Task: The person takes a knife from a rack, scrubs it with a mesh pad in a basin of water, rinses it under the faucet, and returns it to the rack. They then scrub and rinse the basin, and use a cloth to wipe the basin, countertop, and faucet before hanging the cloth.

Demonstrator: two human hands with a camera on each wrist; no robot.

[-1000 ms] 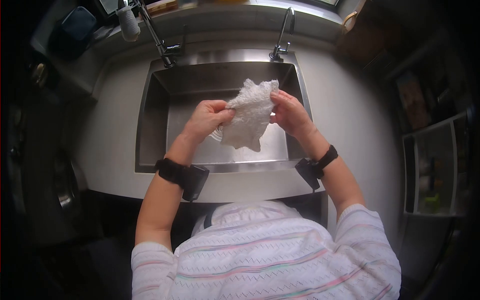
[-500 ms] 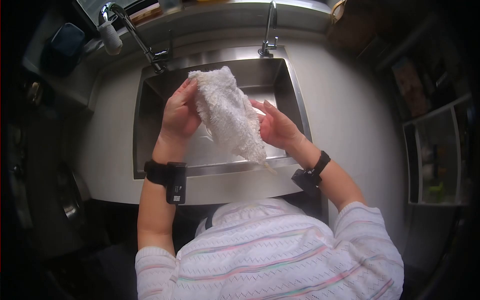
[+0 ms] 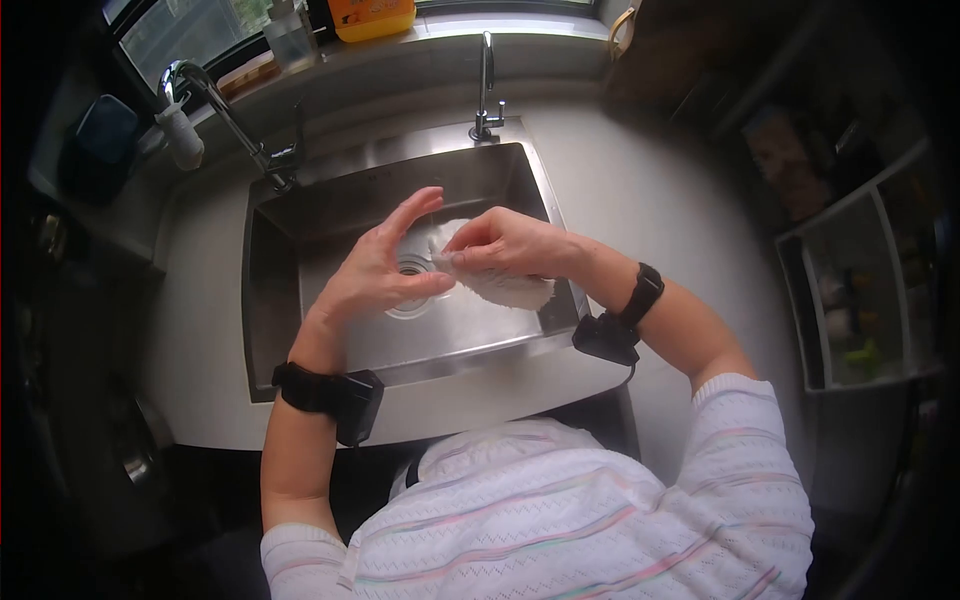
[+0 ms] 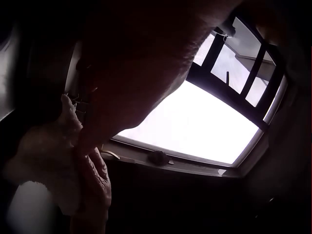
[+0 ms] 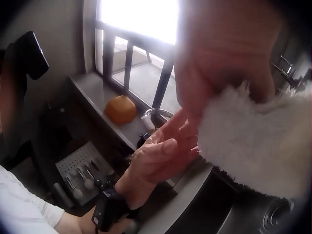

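A white fluffy cloth hangs from my right hand above the sink in the head view. Thumb and fingers of that hand pinch it near one edge. Shaggy pile and a ragged edge of the cloth fill much of the right wrist view. My left hand is beside the pinched edge, its fingers extended and its thumb spread away from them. In the right wrist view the left hand appears behind the cloth, palm partly showing. The left wrist view is dark, with the cloth at its lower left.
Below the hands lies a steel sink with a round drain. A large faucet rises at its back left and a slimmer faucet at its back right. An orange container stands on the windowsill.
The cloth, first held up by both hands, passed toward the left hand and now hangs lower from the right hand. The left hand has let go of it and spread its fingers.
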